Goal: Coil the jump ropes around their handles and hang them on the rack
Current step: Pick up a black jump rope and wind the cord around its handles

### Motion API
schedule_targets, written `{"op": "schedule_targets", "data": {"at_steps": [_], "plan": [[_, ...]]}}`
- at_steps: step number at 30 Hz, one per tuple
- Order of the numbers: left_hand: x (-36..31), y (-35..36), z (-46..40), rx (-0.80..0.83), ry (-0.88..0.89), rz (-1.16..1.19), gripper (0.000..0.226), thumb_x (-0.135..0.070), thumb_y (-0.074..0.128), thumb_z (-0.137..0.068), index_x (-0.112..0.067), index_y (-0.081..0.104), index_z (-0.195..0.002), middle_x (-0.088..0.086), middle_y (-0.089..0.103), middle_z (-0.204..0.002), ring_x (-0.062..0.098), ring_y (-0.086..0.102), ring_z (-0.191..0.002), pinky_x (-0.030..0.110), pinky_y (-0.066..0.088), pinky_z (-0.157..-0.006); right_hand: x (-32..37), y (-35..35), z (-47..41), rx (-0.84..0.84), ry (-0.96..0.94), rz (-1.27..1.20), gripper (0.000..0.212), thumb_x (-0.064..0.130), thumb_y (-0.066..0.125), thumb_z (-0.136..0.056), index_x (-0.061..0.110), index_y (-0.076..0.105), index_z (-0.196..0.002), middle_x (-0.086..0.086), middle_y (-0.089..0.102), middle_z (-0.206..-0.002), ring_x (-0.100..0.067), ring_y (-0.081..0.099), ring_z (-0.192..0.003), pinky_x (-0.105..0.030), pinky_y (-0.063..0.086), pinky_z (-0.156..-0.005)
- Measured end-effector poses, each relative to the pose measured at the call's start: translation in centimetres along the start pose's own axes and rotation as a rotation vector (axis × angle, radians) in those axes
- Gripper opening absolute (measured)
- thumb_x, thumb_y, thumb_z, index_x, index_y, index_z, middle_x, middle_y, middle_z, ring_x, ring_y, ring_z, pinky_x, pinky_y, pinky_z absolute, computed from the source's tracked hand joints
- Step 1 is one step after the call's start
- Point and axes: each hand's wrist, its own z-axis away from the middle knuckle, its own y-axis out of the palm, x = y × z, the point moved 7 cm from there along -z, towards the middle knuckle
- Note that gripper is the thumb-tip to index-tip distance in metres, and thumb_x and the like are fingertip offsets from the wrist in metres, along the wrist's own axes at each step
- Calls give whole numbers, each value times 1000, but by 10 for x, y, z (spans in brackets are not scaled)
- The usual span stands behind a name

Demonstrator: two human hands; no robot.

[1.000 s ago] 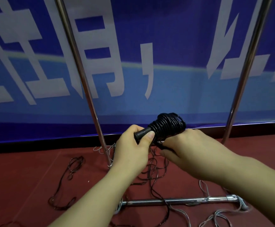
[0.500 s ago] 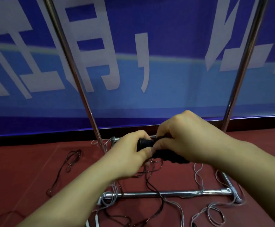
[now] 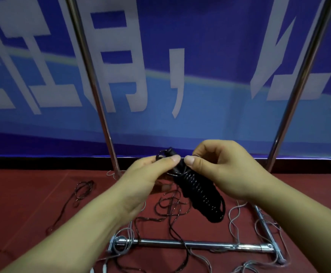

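Black coiled jump rope (image 3: 198, 190), top end pinched by left hand (image 3: 141, 180) fingers, right hand (image 3: 225, 168) fingers.

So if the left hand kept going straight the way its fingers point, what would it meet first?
The left hand points rightward at the coiled rope it already pinches; just past that, probably the right hand, whose thumb is nearly touching. Depth is unclear.

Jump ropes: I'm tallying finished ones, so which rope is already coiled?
The black rope pinched by both the left hand and right hand; the others lie loose on the floor.
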Motion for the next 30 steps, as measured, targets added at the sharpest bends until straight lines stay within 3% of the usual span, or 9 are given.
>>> {"op": "schedule_targets", "data": {"at_steps": [3, 7, 12, 16, 18, 22, 25, 30], "plan": [[3, 7, -3, -20, -26, 197, 46, -46, 68, -78, -16, 75, -112, 7, 75, -114, 19, 70, -108, 41, 48, -97, 5, -6, -1, -170, 20, 55, 30, 49, 69, -82, 21, 65, -72, 8, 68, -63, -1, 54, -52, -23, 42, -54], [8, 28, -6, 29, -48, 321, 44, -52, 52, -95, -25, 67, -127, 5, 71, -126, 24, 67, -118, 52, 44, -110, 11, -2, 2, -347, 56, -5, 32, 48, 71, -82, 21, 61, -68, 10, 68, -62, -6, 59, -55, -20, 43, -52], [5, 24, -6, -100, -2, 218, 39, -49, 42, -102, -25, 69, -118, 12, 75, -113, 34, 70, -110, 56, 49, -105, 8, 3, 0, -258, 136, 38, 37, 52, 70, -83, 19, 59, -70, 6, 69, -63, -9, 61, -56, -26, 46, -56], [4, 17, -7, -131, 78, -121, 37, -60, 44, -99, -39, 68, -119, -14, 72, -118, 4, 65, -116, 38, 46, -108, 6, -9, -1, -170, 150, 134, 37, 55, 71, -80, 22, 64, -67, 11, 66, -59, -2, 53, -50, -16, 39, -49], [1, 17, -7, -124, 131, -272, 38, -59, 40, -99, -38, 67, -115, -20, 72, -112, -5, 63, -108, 28, 46, -100, 4, -12, -2, -142, 163, 119, 33, 52, 72, -81, 21, 66, -69, 9, 68, -60, -1, 52, -47, -13, 37, -46], [-3, 18, -6, -91, 217, -561, 46, -73, 31, -89, -40, 60, -99, -8, 66, -83, 5, 62, -77, 40, 52, -80, 2, -16, -3, -83, 167, 126, 23, 42, 73, -86, 22, 70, -73, 5, 70, -65, -5, 58, -53, -24, 47, -55], [-4, 18, -9, -104, 225, -594, 47, -72, 30, -90, -35, 58, -92, -11, 52, -69, 4, 49, -63, 38, 47, -68, 2, -21, -2, -87, 151, 138, 17, 36, 70, -90, 26, 71, -75, 9, 71, -69, -5, 60, -58, -30, 52, -63], [-4, 23, -10, -91, 249, -565, 46, -70, 29, -91, -35, 58, -91, -14, 53, -69, 2, 49, -65, 37, 47, -70, 6, -22, 0, -138, 105, 134, 11, 34, 71, -88, 33, 74, -78, 27, 68, -72, 9, 61, -64, -10, 40, -57]]}}
